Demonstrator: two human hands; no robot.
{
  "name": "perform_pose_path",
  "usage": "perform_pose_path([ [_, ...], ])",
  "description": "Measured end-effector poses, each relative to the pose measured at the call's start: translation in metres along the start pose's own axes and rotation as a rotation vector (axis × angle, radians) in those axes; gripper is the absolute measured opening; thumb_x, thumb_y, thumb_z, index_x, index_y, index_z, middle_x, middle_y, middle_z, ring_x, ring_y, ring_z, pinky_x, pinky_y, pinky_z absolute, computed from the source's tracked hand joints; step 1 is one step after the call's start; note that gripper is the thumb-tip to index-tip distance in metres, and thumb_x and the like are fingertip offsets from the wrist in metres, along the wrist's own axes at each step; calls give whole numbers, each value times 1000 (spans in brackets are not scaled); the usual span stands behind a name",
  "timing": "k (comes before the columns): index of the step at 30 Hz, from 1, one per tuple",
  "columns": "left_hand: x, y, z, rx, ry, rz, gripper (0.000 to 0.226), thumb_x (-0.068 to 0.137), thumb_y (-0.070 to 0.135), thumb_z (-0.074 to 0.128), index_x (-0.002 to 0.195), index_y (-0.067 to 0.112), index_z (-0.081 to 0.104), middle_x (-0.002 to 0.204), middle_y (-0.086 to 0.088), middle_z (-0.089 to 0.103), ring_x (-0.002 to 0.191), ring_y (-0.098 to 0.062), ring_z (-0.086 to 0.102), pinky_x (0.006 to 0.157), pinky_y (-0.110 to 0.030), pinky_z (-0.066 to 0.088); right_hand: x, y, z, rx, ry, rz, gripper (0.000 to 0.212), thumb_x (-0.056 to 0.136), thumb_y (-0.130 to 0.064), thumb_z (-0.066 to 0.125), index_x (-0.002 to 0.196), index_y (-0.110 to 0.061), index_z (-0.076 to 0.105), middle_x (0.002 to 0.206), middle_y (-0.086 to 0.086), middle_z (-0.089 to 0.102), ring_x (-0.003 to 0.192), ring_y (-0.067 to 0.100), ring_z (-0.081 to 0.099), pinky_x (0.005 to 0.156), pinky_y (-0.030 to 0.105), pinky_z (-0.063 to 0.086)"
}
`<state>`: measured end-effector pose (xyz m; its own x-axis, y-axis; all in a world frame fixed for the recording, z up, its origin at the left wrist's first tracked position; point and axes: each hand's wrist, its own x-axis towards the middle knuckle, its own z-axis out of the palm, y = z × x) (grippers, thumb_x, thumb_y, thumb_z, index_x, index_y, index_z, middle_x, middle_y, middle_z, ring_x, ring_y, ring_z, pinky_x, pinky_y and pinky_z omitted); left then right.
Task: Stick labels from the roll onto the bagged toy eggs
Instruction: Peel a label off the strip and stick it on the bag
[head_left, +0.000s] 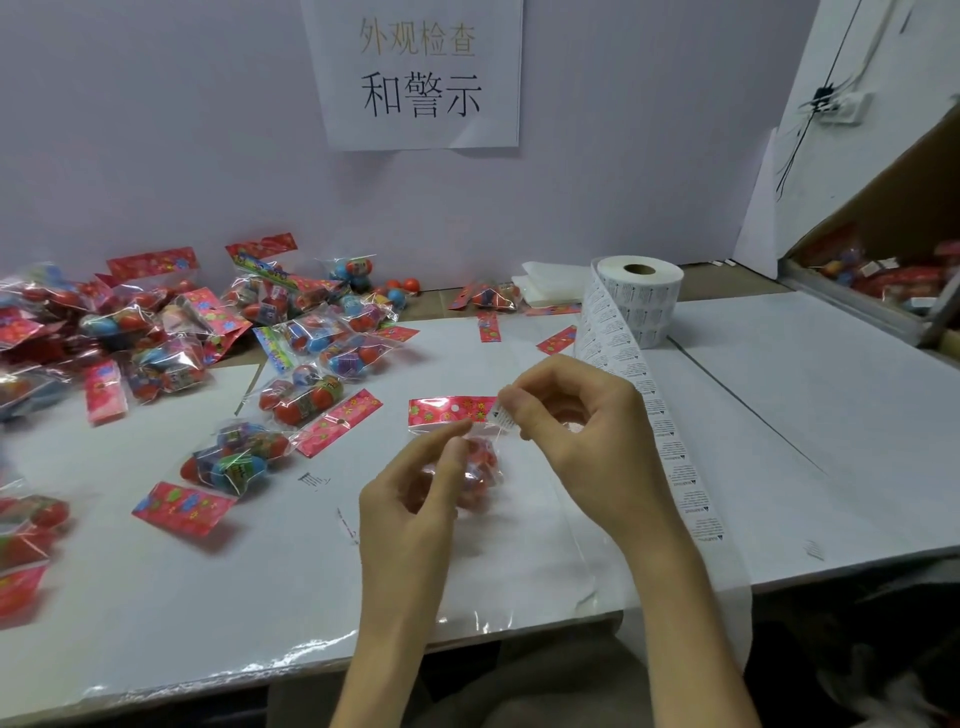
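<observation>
While the bag of toy eggs (480, 467) is held just above the tabletop (260, 597) near its front edge, no label can be seen stuck on it yet. The bag is pinched by the left hand (415, 493) just under its red header card (449, 410), so that grip is closed on the bag. A small white label (503, 417) is pinched in a narrow grip between thumb and fingertip of the right hand (582, 431), right at the header's right end. Whether it's touching the bag already can't be told, it's too blurry there.

Stuff that could go wrong, probably:
- The label gets curled onto itself or stuck to the fingertip, since so much of it is covered by the pinch.
- It gets laid down crooked or wrinkled, because the crinkly film is backed by nothing but air.
- The strip of labels (670, 447), which is run past the right wrist and off the tabletop's edge, gets snagged by the forearm, and the roll (641, 296), stood on end further back, gets tugged over.

Further off to the left a pile of bagged eggs (156, 332) is heaped near the wall. A paper sign (421, 73) is stuck above, and more bags are kept in a cardboard box (883, 218) at far right.
</observation>
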<state>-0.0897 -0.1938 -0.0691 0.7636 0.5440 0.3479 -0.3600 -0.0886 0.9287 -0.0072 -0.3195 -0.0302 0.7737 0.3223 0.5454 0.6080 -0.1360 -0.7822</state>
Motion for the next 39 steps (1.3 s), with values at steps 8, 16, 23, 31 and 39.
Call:
perform_pose_path([
  [8, -1, -4, -1, 120, -38, 75, 9, 86, 30, 75, 94, 30, 79, 90, 9, 77, 79, -18, 72, 67, -16, 54, -3, -2, -9, -105, -225, 78, 9, 91, -25, 75, 83, -28, 72, 77, -12, 72, 78, 10, 69, 76, 31, 58],
  [16, 1, -10, -7, 65, 61, 23, 26, 90, 8, 76, 86, 34, 79, 80, 6, 76, 66, -10, 69, 63, -16, 54, -1, 5, 0, -165, -220, 200, 59, 94, -39, 69, 148, -40, 44, 128, -25, 56, 93, -7, 62, 81, 15, 50],
  [23, 2, -9, -7, -12, 97, -20, 24, 89, 17, 77, 88, 41, 80, 83, 6, 77, 68, -11, 67, 62, -14, 52, 1, 9, 0, 23, -174, 185, 7, 92, -27, 74, 94, -33, 76, 89, -19, 74, 82, 5, 71, 76, 16, 55],
  [31, 1, -11, -7, -37, 90, -50, 29, 94, 7, 71, 101, 34, 80, 90, 3, 78, 70, -10, 67, 63, -18, 55, 0, 7, 17, 64, -112, 126, 10, 90, -24, 76, 83, -29, 74, 77, -15, 72, 74, 7, 70, 69, 19, 53],
  [39, 5, -17, -8, -31, 290, -74, 48, 100, -1, 59, 130, 37, 63, 122, 19, 70, 117, 1, 63, 98, -20, 51, 0, 25, 23, -166, -106, 356, 43, 95, -32, 68, 136, -30, 53, 111, -11, 66, 88, -2, 63, 70, 13, 44],
])
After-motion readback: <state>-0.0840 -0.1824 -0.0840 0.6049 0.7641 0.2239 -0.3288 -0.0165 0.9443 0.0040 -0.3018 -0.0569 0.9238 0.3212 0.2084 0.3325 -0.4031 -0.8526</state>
